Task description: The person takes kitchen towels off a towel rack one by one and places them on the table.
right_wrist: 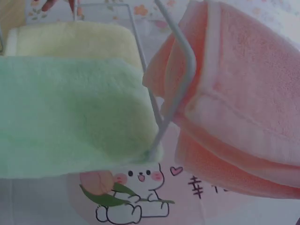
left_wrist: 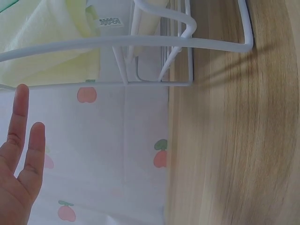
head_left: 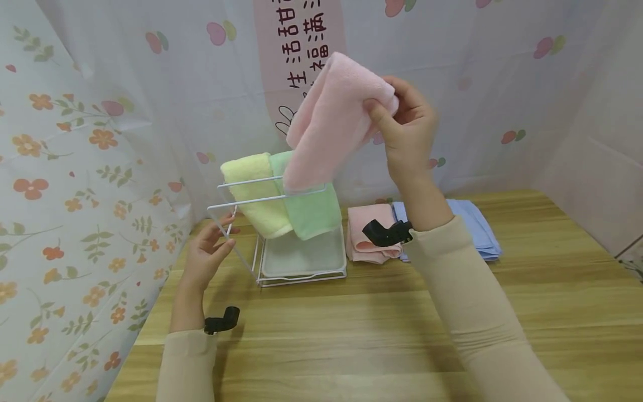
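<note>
In the head view my right hand (head_left: 409,128) pinches a folded pink towel (head_left: 336,117) by its upper right corner, thumb in front. The towel hangs above a white wire rack (head_left: 246,202), its lower end near the top bars. A yellow towel (head_left: 256,192) and a green towel (head_left: 313,215) drape over the rack side by side. My left hand (head_left: 208,251) is at the rack's left side, thumb and fingers apart. In the left wrist view two of its fingers (left_wrist: 35,159) are extended, one tip at a rack wire (left_wrist: 103,85). The right wrist view shows the pink towel (right_wrist: 253,89) beside the green one.
A pale tray (head_left: 303,257) sits in the rack's base. To its right on the wooden table (head_left: 351,335) lie another folded pink towel (head_left: 369,223) and blue cloth (head_left: 474,229). A patterned curtain (head_left: 482,111) hangs behind, and another (head_left: 75,223) on the left.
</note>
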`<move>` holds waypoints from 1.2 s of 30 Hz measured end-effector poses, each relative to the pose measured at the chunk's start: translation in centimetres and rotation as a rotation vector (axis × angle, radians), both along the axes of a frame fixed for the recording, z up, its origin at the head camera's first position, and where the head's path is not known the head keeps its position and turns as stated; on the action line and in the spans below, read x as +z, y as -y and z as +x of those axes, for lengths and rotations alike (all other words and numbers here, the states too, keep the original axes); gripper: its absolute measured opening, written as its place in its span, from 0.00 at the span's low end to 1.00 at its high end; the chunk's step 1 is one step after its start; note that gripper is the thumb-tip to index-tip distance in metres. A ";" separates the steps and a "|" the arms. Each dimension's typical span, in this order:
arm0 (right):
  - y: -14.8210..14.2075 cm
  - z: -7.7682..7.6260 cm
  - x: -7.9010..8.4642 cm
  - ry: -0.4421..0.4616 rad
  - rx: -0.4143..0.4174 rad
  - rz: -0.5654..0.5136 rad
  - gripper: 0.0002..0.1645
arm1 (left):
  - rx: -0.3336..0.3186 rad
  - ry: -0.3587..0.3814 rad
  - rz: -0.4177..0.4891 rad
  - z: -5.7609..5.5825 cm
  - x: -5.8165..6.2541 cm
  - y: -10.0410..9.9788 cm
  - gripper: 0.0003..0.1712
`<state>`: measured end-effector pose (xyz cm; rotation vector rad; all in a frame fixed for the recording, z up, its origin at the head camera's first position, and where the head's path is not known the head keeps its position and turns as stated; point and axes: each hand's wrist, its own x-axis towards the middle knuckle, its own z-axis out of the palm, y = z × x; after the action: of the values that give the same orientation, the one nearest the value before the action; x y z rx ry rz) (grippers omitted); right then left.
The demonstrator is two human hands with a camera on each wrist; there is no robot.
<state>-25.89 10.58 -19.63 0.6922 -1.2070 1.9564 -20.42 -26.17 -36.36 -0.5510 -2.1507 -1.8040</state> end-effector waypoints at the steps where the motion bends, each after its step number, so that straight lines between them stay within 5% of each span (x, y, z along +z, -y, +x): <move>1: -0.3 0.0 0.0 -0.002 -0.001 -0.017 0.14 | -0.002 0.004 0.002 0.0 0.0 0.0 0.25; 10: -3.0 0.4 -0.4 0.025 -0.036 -0.114 0.13 | 0.000 -0.010 0.044 -0.1 0.0 0.0 0.26; 17: -4.7 0.8 -2.2 0.064 -0.079 -0.070 0.12 | -0.012 -0.021 0.052 -0.2 -0.1 0.0 0.26; 30: -6.5 3.0 -7.4 0.159 -0.144 0.324 0.15 | -0.006 -0.019 0.053 -0.2 -0.2 -0.1 0.26; 36: -7.4 4.7 -9.2 0.270 -0.094 0.543 0.15 | -0.008 -0.015 0.065 -0.2 -0.2 -0.1 0.26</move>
<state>-21.19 17.93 -28.80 0.6291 -1.9379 1.6857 -20.62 -26.08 -36.59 -0.5569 -2.0747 -1.8612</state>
